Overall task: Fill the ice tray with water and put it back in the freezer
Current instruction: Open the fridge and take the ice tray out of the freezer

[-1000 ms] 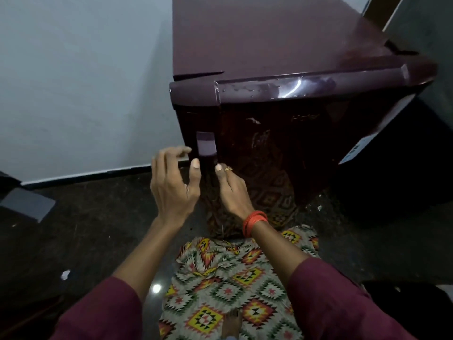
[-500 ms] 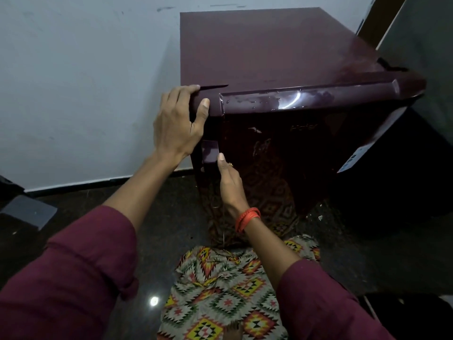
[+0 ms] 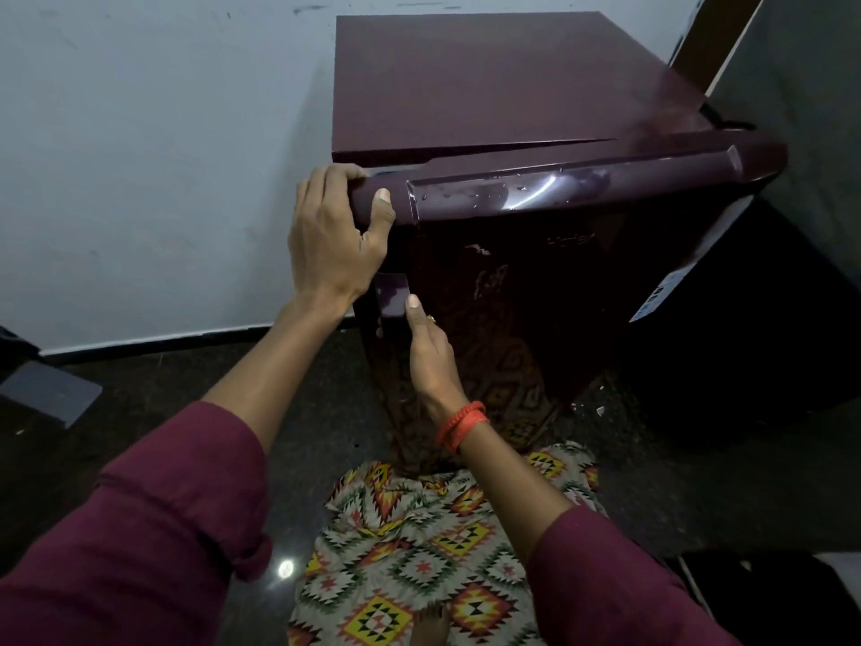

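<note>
Left hand [image 3: 333,235] came up from beside the handle [image 3: 391,293] a second ago and hasn't shifted in the last half second. It grips the top corner of the door [image 3: 582,282], fingers curled over the upper edge, thumb on the front. The gap along the door's top looks longer than before, so it's slightly ajar. Right hand [image 3: 431,352] sits just below the left, with an orange bangle [image 3: 461,424] on that wrist. It pinches the handle, thumb on its face, fingers tucked behind the edge and mostly hidden. I see the fridge [image 3: 489,81] directly ahead of both hands. Wall [image 3: 163,179] is off the left hand's side, patterned cloth [image 3: 419,552] under my forearms.
</note>
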{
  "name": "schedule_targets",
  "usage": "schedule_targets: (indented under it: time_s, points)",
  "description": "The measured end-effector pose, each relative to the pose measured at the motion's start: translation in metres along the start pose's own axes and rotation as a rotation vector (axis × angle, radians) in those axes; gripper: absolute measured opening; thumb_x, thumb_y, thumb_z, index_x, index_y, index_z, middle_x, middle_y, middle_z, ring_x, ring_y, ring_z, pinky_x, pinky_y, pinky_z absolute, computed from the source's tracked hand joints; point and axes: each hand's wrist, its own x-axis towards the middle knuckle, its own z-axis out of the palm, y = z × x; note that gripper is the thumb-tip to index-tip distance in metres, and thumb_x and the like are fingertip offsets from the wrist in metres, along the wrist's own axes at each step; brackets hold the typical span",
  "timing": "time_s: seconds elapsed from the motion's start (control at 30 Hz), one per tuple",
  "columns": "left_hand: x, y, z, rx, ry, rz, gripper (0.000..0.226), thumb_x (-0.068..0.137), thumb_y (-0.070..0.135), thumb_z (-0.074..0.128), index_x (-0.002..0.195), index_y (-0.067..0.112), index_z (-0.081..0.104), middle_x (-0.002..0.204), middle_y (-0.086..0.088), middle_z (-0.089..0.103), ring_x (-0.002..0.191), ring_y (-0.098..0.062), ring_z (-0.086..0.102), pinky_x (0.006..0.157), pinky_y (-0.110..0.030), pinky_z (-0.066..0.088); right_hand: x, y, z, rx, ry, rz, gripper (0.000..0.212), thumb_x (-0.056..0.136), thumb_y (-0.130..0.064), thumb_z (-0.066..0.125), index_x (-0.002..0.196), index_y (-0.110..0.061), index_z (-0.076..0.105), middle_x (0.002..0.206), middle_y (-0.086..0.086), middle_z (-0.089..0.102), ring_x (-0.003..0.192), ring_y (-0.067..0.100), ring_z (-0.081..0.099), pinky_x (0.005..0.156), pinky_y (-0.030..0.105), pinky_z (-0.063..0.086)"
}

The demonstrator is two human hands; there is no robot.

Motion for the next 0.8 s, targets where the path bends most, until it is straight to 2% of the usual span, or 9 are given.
schedule_targets:
  time_s: [0.07,0.13,0.2,0.37,0.4,0.5,0.6,0.63,0.8]
  points:
    - [-0.012,0.008,-0.006,-0.020,0.010,0.010,0.041,0.100,0.041,0.051,0.117,0.005,0.062,0.111,-0.011,0.066,0.099,-0.023,0.059,0.076,-0.023,0.037,-0.016,0.003,-0.012,-0.002,-0.030,-0.008,0.087,0.082,-0.082,0.033,0.136,-0.018,0.057,0.132,-0.012,0.057,0.116,-0.006,0.044,0.087,0.001,0.031]
    - [-0.027,0.020,-0.014,-0.057,0.016,0.035,0.037,0.100,0.037,0.053,0.115,0.005,0.064,0.106,-0.011,0.068,0.093,-0.021,0.062,0.072,-0.022,0.039,-0.034,0.010,-0.026,-0.008,-0.091,-0.009,0.089,0.082,-0.084,0.033,0.133,-0.016,0.059,0.138,-0.004,0.059,0.127,0.004,0.051,0.106,0.022,0.040]
    - [-0.044,0.035,-0.024,-0.112,0.013,0.068,0.030,0.100,0.031,0.058,0.117,0.007,0.066,0.108,-0.009,0.072,0.094,-0.019,0.066,0.073,-0.024,0.046,-0.055,0.016,-0.041,-0.003,-0.136,-0.005,0.086,0.085,-0.083,0.034,0.137,-0.018,0.057,0.139,-0.002,0.060,0.133,0.010,0.050,0.115,0.041,0.037]
    - [-0.091,0.071,-0.054,-0.247,-0.040,0.139,0.027,0.098,0.021,0.064,0.118,0.005,0.071,0.113,-0.007,0.074,0.103,-0.013,0.068,0.088,-0.016,0.052,-0.118,0.027,-0.086,0.052,-0.200,-0.015,0.062,0.093,-0.072,0.038,0.133,-0.031,0.062,0.134,-0.015,0.062,0.132,0.000,0.049,0.116,0.029,0.034]
    - [-0.100,0.078,-0.058,-0.277,-0.056,0.143,0.027,0.097,0.020,0.065,0.117,0.004,0.072,0.113,-0.006,0.074,0.104,-0.013,0.069,0.089,-0.019,0.054,-0.129,0.030,-0.096,0.050,-0.188,-0.023,0.063,0.094,-0.072,0.037,0.129,-0.029,0.065,0.130,-0.010,0.066,0.130,0.005,0.053,0.113,0.029,0.038]
    - [-0.130,0.102,-0.067,-0.381,-0.105,0.151,0.031,0.096,0.022,0.066,0.118,0.002,0.072,0.116,-0.007,0.074,0.107,-0.016,0.071,0.092,-0.025,0.056,-0.161,0.044,-0.128,0.071,-0.151,-0.025,0.078,0.097,-0.068,0.037,0.119,0.003,0.059,0.123,0.030,0.058,0.124,0.043,0.050,0.104,0.058,0.040]
    - [-0.158,0.129,-0.069,-0.489,-0.142,0.153,0.037,0.095,0.027,0.063,0.120,-0.001,0.071,0.118,-0.009,0.073,0.111,-0.018,0.070,0.093,-0.031,0.057,-0.192,0.050,-0.156,0.141,-0.101,-0.042,0.049,0.101,-0.059,0.039,0.130,-0.030,0.064,0.135,-0.005,0.063,0.133,0.014,0.052,0.106,0.023,0.044]
    - [-0.167,0.139,-0.068,-0.514,-0.152,0.168,0.039,0.095,0.027,0.063,0.120,-0.002,0.070,0.119,-0.010,0.073,0.112,-0.019,0.070,0.092,-0.034,0.058,-0.202,0.051,-0.166,0.185,-0.079,-0.035,0.046,0.100,-0.060,0.040,0.130,-0.035,0.063,0.136,-0.009,0.062,0.133,0.009,0.051,0.108,0.020,0.041]
    - [-0.197,0.188,-0.059,-0.568,-0.197,0.326,0.041,0.094,0.030,0.061,0.119,-0.001,0.071,0.121,-0.006,0.070,0.112,-0.023,0.068,0.092,-0.038,0.056,-0.239,0.065,-0.217,0.303,0.122,-0.040,0.058,0.097,-0.061,0.045,0.135,-0.020,0.061,0.140,0.006,0.059,0.135,0.020,0.051,0.118,0.044,0.034]
